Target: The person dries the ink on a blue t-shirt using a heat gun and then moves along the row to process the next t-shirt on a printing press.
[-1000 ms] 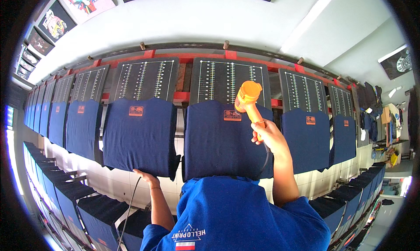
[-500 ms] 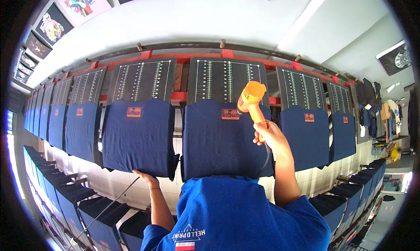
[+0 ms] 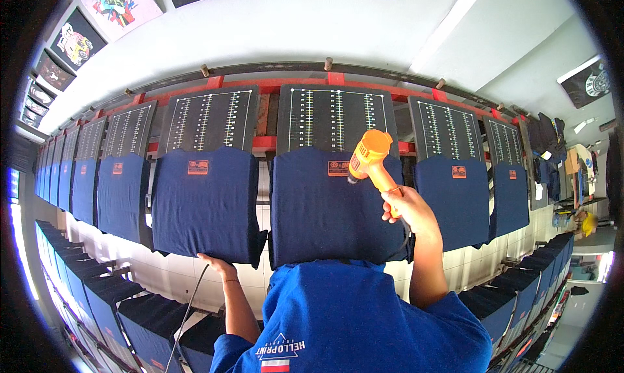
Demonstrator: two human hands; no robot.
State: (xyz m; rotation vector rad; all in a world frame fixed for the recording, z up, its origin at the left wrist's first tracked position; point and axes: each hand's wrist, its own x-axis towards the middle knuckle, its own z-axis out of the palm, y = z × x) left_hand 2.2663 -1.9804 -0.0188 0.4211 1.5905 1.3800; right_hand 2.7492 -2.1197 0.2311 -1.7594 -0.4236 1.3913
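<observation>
My right hand (image 3: 411, 210) is closed around the handle of an orange heat gun (image 3: 375, 161). The gun's dark nozzle points down and left, just below the orange print (image 3: 338, 169) on a navy T-shirt (image 3: 331, 220). This shirt is stretched over the middle black board (image 3: 323, 116). My left hand (image 3: 219, 266) is low on the left, at the bottom edge of another navy T-shirt (image 3: 205, 207). A thin cord (image 3: 188, 308) runs down from its fingers, which seem closed on it; part of the grip is hidden.
More boards with navy printed shirts extend left and right, including one shirt (image 3: 452, 204) beside my right arm. A red and black rail frame (image 3: 335, 79) runs behind them. Another row of shirt-covered boards (image 3: 153, 321) stands behind me. Dark garments (image 3: 546, 139) hang at the far right.
The heat gun and my right hand have moved slightly down, and the nozzle has come off the print to below it. The cord at my left hand has swung right and hangs steeper.
</observation>
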